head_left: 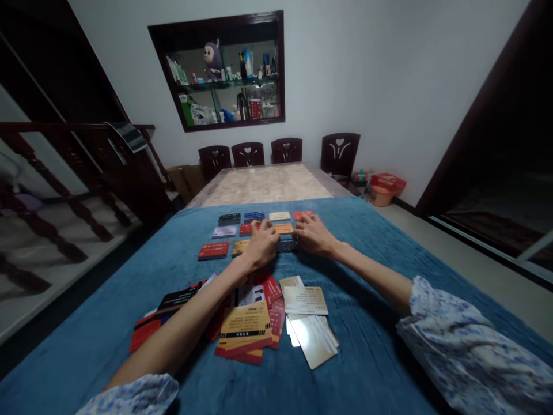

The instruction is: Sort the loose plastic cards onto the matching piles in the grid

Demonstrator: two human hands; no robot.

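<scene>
Cards lie in small stacks in rows on a blue cloth (358,323). My left hand (262,245) has bent fingers and rests at the left side of a dark blue card stack (286,246). From the right, my right hand (314,235) meets the same stack with curled fingers; the fingertips are partly hidden. Just beyond is an orange card stack (283,229). Left of it, a red card stack (246,229) is partly covered by my left fingers. A gold card stack (240,248) and another red stack (213,250) sit to the left.
Loose gold cards (305,300), yellow-and-red cards (245,325) and black cards (179,300) lie spread nearer me, some beneath my left forearm. More stacks, including a white one (224,231), form the far rows. Chairs (287,151) stand past the table's bare end (272,181).
</scene>
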